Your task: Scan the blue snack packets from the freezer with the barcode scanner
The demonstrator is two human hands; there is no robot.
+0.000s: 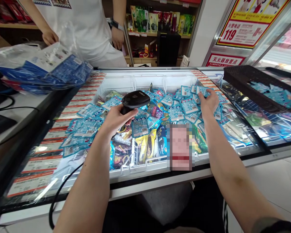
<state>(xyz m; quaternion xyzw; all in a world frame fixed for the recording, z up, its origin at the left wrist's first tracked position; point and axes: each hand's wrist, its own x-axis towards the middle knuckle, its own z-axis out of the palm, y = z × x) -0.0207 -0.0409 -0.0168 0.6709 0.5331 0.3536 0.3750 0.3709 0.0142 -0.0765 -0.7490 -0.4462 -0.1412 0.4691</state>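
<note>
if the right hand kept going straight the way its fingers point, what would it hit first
Probably nothing new: the right hand already rests its fingertips on the blue snack packets in the freezer chest. Farther on lie more packets, then the freezer's white back wall; depth is unclear.

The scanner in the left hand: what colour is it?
Black: the scanner, gripped by the left hand, shows clearly in the head view, above light-blue packets.
</note>
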